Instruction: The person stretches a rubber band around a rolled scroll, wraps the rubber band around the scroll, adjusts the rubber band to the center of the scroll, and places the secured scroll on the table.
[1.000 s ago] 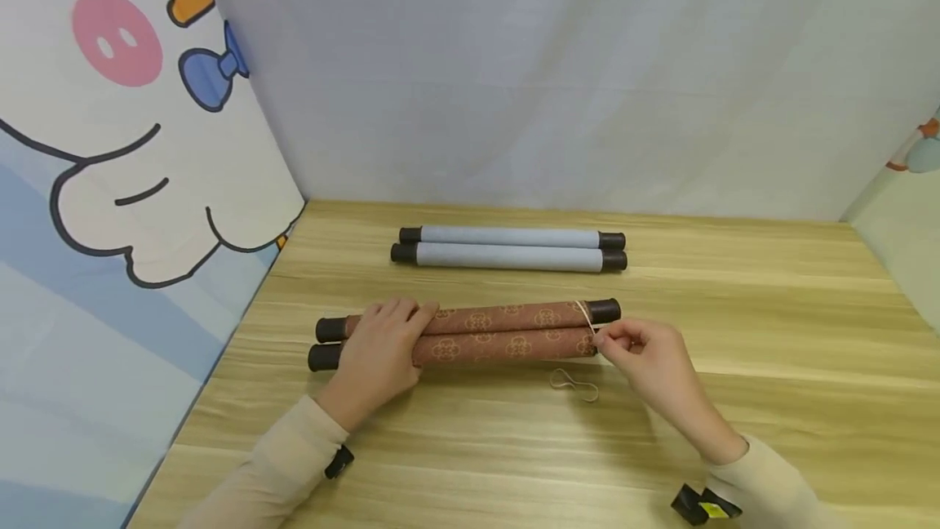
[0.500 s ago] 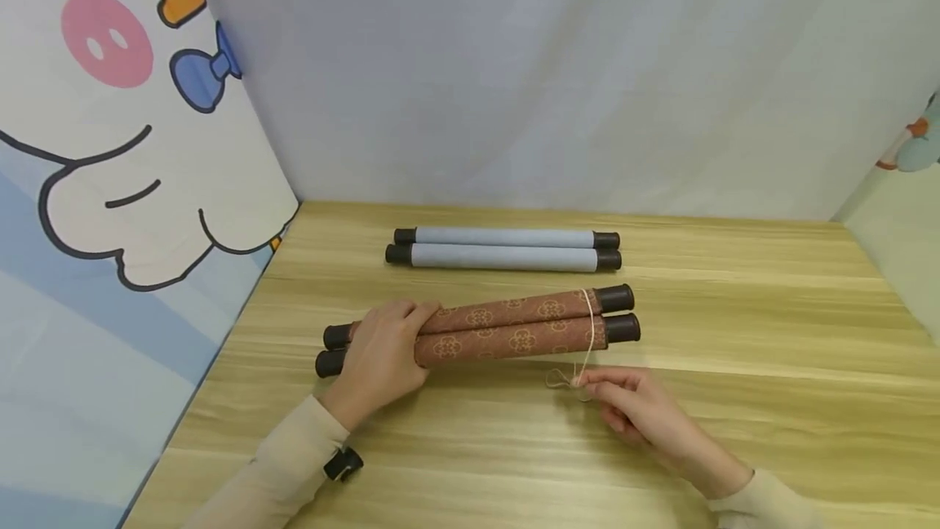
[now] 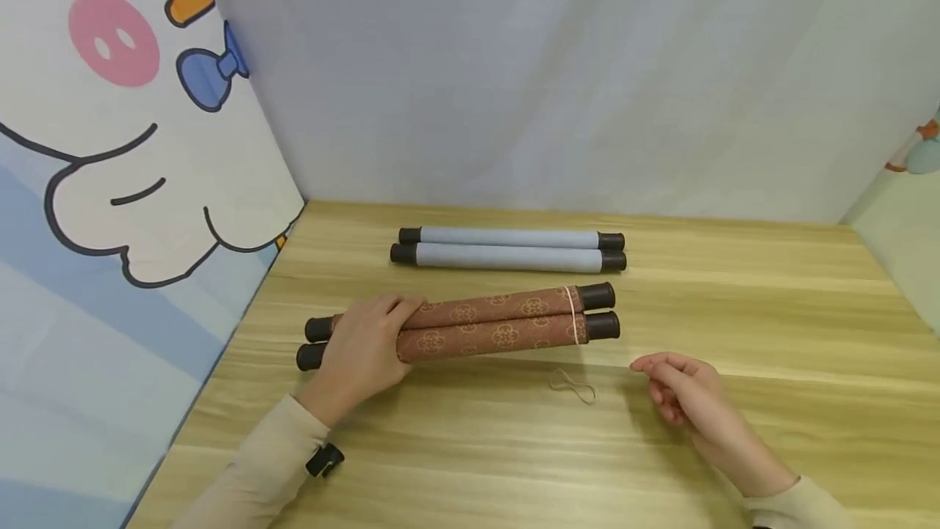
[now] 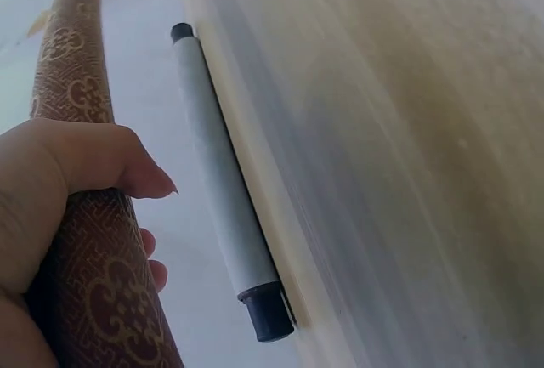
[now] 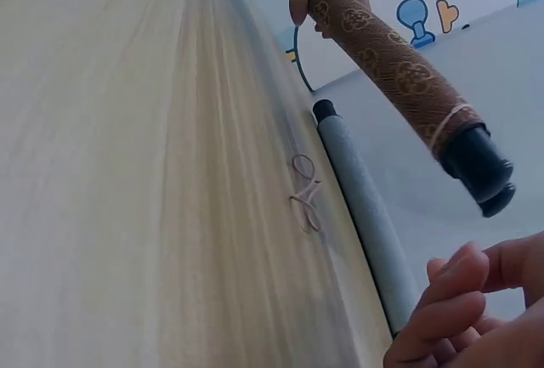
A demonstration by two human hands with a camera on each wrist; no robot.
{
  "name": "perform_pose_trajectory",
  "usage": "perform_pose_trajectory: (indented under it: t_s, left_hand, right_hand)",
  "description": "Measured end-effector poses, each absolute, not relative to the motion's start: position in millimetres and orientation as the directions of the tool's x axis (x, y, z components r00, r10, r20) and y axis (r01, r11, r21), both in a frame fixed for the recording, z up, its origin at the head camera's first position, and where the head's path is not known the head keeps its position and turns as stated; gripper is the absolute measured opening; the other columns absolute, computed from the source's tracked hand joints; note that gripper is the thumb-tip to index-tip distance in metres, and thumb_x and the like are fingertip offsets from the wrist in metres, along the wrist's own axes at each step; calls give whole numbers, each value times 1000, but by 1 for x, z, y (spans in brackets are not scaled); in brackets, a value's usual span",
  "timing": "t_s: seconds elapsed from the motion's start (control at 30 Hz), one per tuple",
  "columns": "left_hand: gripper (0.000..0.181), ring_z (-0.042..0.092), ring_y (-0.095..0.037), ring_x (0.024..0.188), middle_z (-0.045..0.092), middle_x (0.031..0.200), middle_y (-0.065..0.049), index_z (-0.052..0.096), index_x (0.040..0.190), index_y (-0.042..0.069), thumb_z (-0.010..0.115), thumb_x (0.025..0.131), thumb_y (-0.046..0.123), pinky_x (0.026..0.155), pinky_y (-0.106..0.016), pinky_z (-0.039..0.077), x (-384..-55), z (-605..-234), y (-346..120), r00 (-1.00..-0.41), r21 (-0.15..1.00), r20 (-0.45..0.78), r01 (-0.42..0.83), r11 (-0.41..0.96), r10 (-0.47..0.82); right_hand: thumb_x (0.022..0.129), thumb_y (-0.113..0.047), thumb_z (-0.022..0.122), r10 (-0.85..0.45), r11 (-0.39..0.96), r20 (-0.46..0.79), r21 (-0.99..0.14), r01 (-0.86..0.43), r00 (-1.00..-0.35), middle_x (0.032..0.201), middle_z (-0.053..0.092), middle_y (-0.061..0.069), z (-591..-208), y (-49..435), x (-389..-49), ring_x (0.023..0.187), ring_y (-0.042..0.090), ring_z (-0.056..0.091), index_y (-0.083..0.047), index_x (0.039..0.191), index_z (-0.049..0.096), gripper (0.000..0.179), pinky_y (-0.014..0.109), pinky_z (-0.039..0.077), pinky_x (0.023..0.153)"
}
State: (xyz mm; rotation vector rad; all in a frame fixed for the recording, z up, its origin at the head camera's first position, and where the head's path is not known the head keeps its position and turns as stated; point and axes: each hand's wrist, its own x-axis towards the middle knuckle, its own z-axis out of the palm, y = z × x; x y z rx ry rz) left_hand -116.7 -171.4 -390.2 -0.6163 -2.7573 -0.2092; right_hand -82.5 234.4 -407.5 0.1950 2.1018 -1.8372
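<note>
My left hand [image 3: 360, 353] grips a scroll [image 3: 485, 326] with brown, gold-patterned cloth and black end knobs, rolled from both ends into two side-by-side rolls. The fingers wrap over its left part, and the right end is raised off the table. A pale rubber band [image 3: 572, 313] circles both rolls near the right knobs. My right hand [image 3: 693, 406] hovers to the right of the scroll, fingers loosely bent and holding nothing. Between that hand and the scroll, a second rubber band [image 5: 308, 191], twisted into a figure eight, lies on the table.
Behind the brown scroll, a light blue-grey scroll [image 3: 509, 257] with black knobs rests on the wood-grain table [image 3: 734, 292]. A white cloth backdrop [image 3: 551, 88] rises at the far edge. A cartoon-printed sheet [image 3: 147, 227] stands on the left.
The right hand has drawn the band down across the rolls, let go of it and moved right. The scroll's right end has risen off the table; the left hand keeps its grip.
</note>
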Motion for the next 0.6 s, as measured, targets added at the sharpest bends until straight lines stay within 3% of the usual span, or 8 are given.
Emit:
perform_pose_trajectory:
  t_s: [0.23, 0.37, 0.6]
  left_hand:
    - [82, 65, -27, 106, 67, 110, -4, 60, 130, 14, 92, 56, 26, 94, -46, 52, -117, -396, -170, -848, 31, 286, 474, 880, 446]
    - [81, 65, -26, 104, 68, 109, -3, 60, 129, 15, 92, 55, 26, 93, -46, 52, -117, -398, -169, -847, 46, 294, 476, 878, 443]
    - [83, 66, -26, 104, 68, 110, -4, 60, 129, 15, 92, 54, 26, 92, -45, 53, -118, -397, -171, -846, 49, 301, 475, 879, 440]
  right_hand:
    - [98, -16, 58, -66, 299, -155, -945, 129, -986, 81, 65, -10, -395, 228, -86, 68, 6, 58, -3, 112, 66, 21, 25, 52, 61]
    - [95, -13, 62, -48, 383, -47, -924, 24, -998, 91, 65, -18, -394, 224, -86, 81, 1, 60, 1, 118, 63, 27, 24, 55, 68]
    - [93, -11, 65, -58, 478, 108, -870, -123, -992, 101, 61, -21, -391, 223, -85, 89, -4, 59, -3, 124, 62, 32, 17, 53, 71]
